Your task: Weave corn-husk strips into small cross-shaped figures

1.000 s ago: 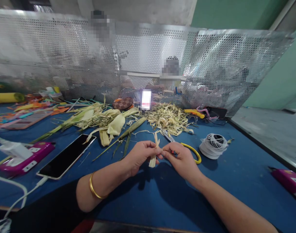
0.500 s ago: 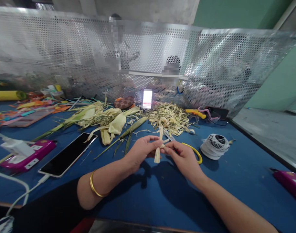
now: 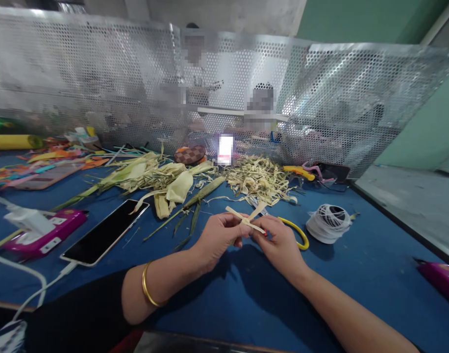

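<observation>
Pale corn husk strips [image 3: 254, 212], crossed and folded over one another, are held above the blue table between my two hands. My left hand [image 3: 220, 236] pinches them at the crossing with thumb and forefinger. On the other side, my right hand [image 3: 278, 241] has its fingertips closed on the strips' right end. Scissors [image 3: 296, 230] with a yellow handle lie just behind my right hand, which covers part of them. To the right of that hand stands a ball of white thread [image 3: 328, 224].
Whole corn husks [image 3: 178, 189] and a pile of husk scraps [image 3: 261, 179] lie at the back. A dark-screened phone [image 3: 106, 233] and a magenta power strip [image 3: 48, 233] with cables are on the left. A perforated metal screen [image 3: 129, 73] rises behind, with people beyond it.
The husk strips have turned between my fingers: the upright strip now slants, and the ends spread in a cross. Both hands stay closed on them. The camera view has shifted slightly.
</observation>
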### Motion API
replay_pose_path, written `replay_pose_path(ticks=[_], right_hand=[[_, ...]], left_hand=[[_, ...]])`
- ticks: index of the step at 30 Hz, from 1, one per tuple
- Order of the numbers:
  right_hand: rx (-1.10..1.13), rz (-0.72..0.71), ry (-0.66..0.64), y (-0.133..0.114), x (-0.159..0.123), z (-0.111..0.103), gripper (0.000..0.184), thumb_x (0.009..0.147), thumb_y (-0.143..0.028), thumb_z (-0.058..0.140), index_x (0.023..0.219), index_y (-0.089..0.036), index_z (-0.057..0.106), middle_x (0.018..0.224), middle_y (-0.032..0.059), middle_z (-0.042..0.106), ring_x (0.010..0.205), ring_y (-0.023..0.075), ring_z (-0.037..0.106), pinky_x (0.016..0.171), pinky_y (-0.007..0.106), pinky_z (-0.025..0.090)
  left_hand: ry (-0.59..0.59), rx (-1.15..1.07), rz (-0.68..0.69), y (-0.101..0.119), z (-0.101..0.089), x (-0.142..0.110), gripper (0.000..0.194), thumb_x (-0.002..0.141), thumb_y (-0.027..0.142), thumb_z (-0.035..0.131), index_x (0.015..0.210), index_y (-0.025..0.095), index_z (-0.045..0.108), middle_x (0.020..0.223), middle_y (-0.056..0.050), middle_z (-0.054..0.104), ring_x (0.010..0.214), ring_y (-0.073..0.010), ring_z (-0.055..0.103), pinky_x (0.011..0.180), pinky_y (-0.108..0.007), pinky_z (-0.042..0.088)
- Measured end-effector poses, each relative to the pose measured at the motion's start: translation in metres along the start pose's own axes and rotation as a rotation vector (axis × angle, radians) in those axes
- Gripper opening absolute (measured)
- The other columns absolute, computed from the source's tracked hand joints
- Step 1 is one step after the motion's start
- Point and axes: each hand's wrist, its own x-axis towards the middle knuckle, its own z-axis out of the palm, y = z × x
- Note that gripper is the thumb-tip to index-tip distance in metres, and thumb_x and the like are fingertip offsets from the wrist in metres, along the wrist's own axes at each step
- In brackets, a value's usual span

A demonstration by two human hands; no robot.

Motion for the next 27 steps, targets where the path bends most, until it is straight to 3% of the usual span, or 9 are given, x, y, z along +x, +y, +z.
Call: replay_pose_path(ticks=[5, 9, 13, 16, 19, 24, 27], right_hand=[[0.062, 0.014, -0.079, 0.002, 0.002, -0.004, 0.021, 0.087, -0.031, 0.054, 0.072, -0.023, 0.066, 0.066, 0.0007, 0.066, 0.065, 0.0165, 0.057, 0.082, 0.034, 0.042], [0.338, 0.221, -0.054, 0.005, 0.005, -0.011, 0.020, 0.084, -0.037, 0.055, 0.087, -0.022, 0.068, 0.081, 0.0036, 0.069, 0.080, 0.0199, 0.061, 0.077, 0.033, 0.046], [0.561, 0.396, -0.057, 0.003, 0.007, -0.012, 0.024, 0.076, -0.041, 0.064, 0.085, -0.020, 0.069, 0.074, 0.0019, 0.066, 0.070, 0.0165, 0.059, 0.066, 0.027, 0.046], [0.554, 0.412, -0.027, 0.001, 0.007, -0.010, 0.023, 0.075, -0.041, 0.064, 0.072, -0.019, 0.067, 0.065, 0.0007, 0.062, 0.063, 0.0145, 0.055, 0.061, 0.026, 0.044], [0.507, 0.373, 0.002, -0.001, 0.007, -0.010, 0.022, 0.075, -0.040, 0.064, 0.068, -0.018, 0.066, 0.064, 0.0010, 0.063, 0.062, 0.0151, 0.055, 0.061, 0.026, 0.042], [0.380, 0.355, 0.033, -0.001, 0.004, -0.007, 0.020, 0.075, -0.035, 0.061, 0.065, -0.018, 0.066, 0.061, 0.0010, 0.063, 0.061, 0.0152, 0.054, 0.060, 0.027, 0.040], [0.362, 0.363, 0.038, 0.002, 0.003, -0.005, 0.021, 0.076, -0.035, 0.060, 0.064, -0.018, 0.064, 0.061, 0.0008, 0.062, 0.060, 0.0154, 0.055, 0.060, 0.027, 0.041]], left_hand=[[0.023, 0.089, 0.053, 0.001, -0.001, 0.002, 0.015, 0.069, 0.026, 0.066, 0.062, 0.013, 0.062, 0.055, 0.000, 0.057, 0.042, -0.0079, 0.049, 0.045, -0.022, 0.041], [0.004, 0.201, 0.042, 0.004, -0.003, 0.003, 0.006, 0.069, 0.019, 0.064, 0.068, 0.014, 0.062, 0.046, 0.003, 0.052, 0.038, -0.0083, 0.046, 0.042, -0.021, 0.039], [-0.104, 0.186, -0.063, 0.005, -0.004, 0.002, 0.016, 0.067, 0.018, 0.064, 0.082, 0.013, 0.066, 0.046, 0.004, 0.053, 0.039, -0.0084, 0.046, 0.043, -0.021, 0.040], [-0.209, 0.120, -0.169, 0.006, -0.005, 0.002, 0.019, 0.072, 0.029, 0.063, 0.080, 0.012, 0.066, 0.053, 0.000, 0.060, 0.039, -0.0085, 0.049, 0.043, -0.020, 0.039], [-0.211, 0.094, -0.208, 0.006, -0.005, 0.002, 0.030, 0.074, 0.043, 0.063, 0.073, 0.013, 0.063, 0.056, -0.002, 0.061, 0.039, -0.0076, 0.049, 0.041, -0.019, 0.036], [-0.160, 0.161, -0.189, 0.006, -0.002, 0.001, 0.018, 0.067, 0.030, 0.070, 0.066, 0.014, 0.063, 0.043, 0.004, 0.050, 0.036, -0.0059, 0.042, 0.040, -0.019, 0.033], [-0.165, 0.150, -0.216, 0.006, -0.003, 0.001, 0.019, 0.066, 0.030, 0.072, 0.066, 0.013, 0.064, 0.044, 0.004, 0.052, 0.037, -0.0060, 0.043, 0.042, -0.019, 0.035]])
